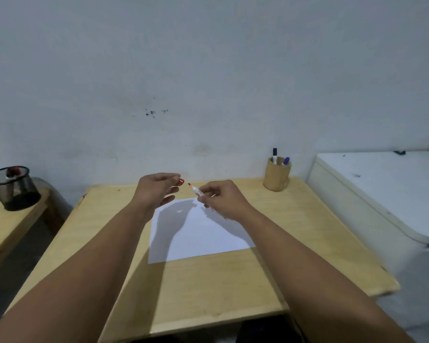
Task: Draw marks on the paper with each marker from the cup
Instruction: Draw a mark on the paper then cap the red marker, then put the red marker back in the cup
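A white sheet of paper [203,233] lies in the middle of the light wooden table [208,280]. Above its far edge my right hand [221,198] holds a white marker [196,190] with its red tip bare and pointing left. My left hand [156,188] pinches the marker's red cap [181,181], a short gap away from the tip. A wooden cup [276,175] stands at the table's far right corner with a black-capped marker [274,155] and a blue-capped marker [286,161] upright in it.
A black mesh pen holder [13,189] sits on a second wooden surface at the left. A white chest-like appliance [382,194] stands close against the table's right side. A pale wall runs behind the table.
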A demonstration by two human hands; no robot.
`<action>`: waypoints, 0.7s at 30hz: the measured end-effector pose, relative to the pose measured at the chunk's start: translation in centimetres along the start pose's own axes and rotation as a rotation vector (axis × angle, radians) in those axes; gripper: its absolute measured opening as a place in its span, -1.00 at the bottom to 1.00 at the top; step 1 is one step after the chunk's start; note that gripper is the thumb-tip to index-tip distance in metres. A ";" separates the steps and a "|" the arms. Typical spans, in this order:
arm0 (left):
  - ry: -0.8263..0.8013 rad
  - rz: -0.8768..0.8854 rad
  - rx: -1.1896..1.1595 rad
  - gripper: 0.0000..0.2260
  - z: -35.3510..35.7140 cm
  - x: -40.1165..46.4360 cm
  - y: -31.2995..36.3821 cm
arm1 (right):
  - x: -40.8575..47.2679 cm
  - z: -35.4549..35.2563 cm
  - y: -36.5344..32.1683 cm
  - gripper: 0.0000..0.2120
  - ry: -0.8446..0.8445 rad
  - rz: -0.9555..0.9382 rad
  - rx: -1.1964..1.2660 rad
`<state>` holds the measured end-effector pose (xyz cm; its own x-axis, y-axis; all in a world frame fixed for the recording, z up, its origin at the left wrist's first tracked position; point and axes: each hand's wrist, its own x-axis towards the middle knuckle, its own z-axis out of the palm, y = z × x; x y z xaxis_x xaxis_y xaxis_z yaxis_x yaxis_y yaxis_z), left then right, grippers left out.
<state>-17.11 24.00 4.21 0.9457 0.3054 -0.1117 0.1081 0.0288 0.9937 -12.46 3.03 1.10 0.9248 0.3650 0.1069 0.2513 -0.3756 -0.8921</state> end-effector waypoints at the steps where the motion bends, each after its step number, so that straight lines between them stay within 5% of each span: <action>1: -0.013 0.004 -0.002 -0.87 0.8 -0.1 0.3 | -0.1 -0.4 0.0 -0.88 0.019 -0.012 -0.013; 18: -0.204 0.158 0.215 -0.96 13.4 0.0 5.4 | -0.7 -10.6 1.0 -0.81 0.169 -0.019 0.066; 21: -0.297 0.221 0.192 -0.81 17.3 1.2 7.3 | 0.2 -15.0 0.9 -0.82 0.261 -0.021 0.079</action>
<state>-9.86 8.12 11.27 0.9968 -0.0044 0.0794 -0.0787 -0.1934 0.9780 -7.79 -10.06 6.92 0.9646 0.1365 0.2258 0.2574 -0.2985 -0.9190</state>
